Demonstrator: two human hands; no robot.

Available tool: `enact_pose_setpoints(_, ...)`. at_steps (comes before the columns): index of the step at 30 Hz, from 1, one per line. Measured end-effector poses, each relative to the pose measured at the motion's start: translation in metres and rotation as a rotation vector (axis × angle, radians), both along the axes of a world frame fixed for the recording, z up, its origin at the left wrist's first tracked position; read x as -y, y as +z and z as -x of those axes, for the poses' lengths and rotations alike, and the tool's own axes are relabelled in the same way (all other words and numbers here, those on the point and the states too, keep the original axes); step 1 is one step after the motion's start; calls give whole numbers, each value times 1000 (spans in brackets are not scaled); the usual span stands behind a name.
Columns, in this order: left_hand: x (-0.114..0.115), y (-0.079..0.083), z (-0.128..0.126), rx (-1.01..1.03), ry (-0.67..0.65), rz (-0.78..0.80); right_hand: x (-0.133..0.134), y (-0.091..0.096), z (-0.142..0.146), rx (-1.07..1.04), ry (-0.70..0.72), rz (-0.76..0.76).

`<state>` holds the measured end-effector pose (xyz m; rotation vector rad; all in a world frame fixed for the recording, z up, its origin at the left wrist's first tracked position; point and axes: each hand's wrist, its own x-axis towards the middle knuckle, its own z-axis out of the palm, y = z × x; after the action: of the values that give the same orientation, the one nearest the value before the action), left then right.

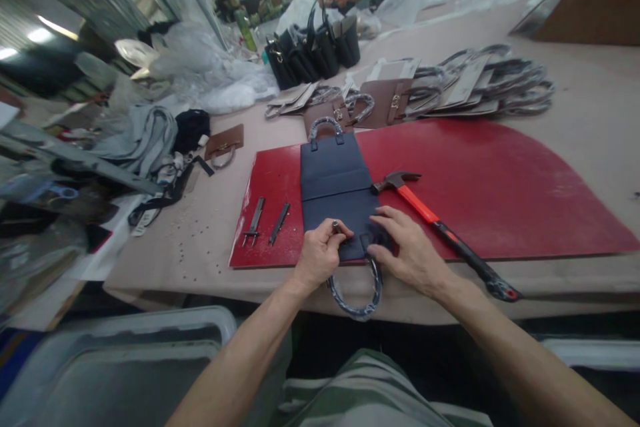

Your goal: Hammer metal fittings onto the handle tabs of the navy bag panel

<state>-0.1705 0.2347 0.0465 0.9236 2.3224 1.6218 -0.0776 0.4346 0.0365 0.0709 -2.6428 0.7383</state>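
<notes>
A dark navy leather bag piece lies flat on a red mat, one wrapped handle at its far end and another handle hanging over the table's near edge. My left hand pinches a small metal part against the bag's near end. On that same near edge, to the right, rest the curled fingers of my right hand, beside the handle's attachment. A hammer with an orange and black handle lies just right of my right hand.
Two thin black metal tools lie on the mat's left part. Brown bag pieces and stacked handled panels sit behind the mat, finished black bags farther back. Another person stands at the far end. Grey bins are below the table.
</notes>
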Motion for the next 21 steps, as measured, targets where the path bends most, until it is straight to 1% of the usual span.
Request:
enact_pose_setpoints(1,0,-1,-1,-16,1,4,-9,4,-5,-18,-88,-17)
enact_pose_setpoints(3,0,-3,-2,-58,0,10,-27,13,-17,17,-290,-129)
enact_pose_setpoints(5,-1,-3,-3,-96,-8,18,-43,20,-29,175,-429,-267)
enact_pose_setpoints(6,-1,-3,-3,-109,-11,23,-50,22,-33,274,-471,-305)
enact_pose_setpoints(7,-1,-3,-3,-114,-15,32,-55,25,-36,368,-501,-304)
enact_pose_setpoints(8,-1,-3,-3,-113,-20,39,-58,27,-37,448,-523,-243)
enact_pose_setpoints(9,-1,-3,-2,-108,-25,43,-59,30,-36,516,-528,-93)
enact_pose_setpoints(10,-1,-3,-2,-101,-28,42,-59,33,-33,572,-512,123)
enact_pose_setpoints(12,-2,-3,-1,-89,-32,29,-54,43,-26,661,-417,585)
enact_pose_setpoints(13,-2,-3,-1,-87,-34,21,-49,49,-23,691,-359,756)
enact_pose_setpoints(14,-3,-3,-1,-88,-36,14,-43,56,-20,711,-309,860)
enact_pose_setpoints(15,-3,-3,-1,-92,-42,13,-37,63,-18,718,-277,901)
enact_pose_setpoints(16,-3,-4,-1,-98,-48,15,-29,71,-18,707,-273,911)
enact_pose_setpoints(18,-4,-6,0,-110,-58,21,-14,87,-22,627,-301,925)
enact_pose_setpoints(19,-4,-7,0,-115,-59,21,-8,94,-26,562,-322,895)
enact_pose_setpoints(20,-4,-9,0,-120,-59,22,-3,100,-32,477,-342,824)
enact_pose_setpoints(21,-4,-10,0,-127,-57,22,0,105,-37,382,-351,706)
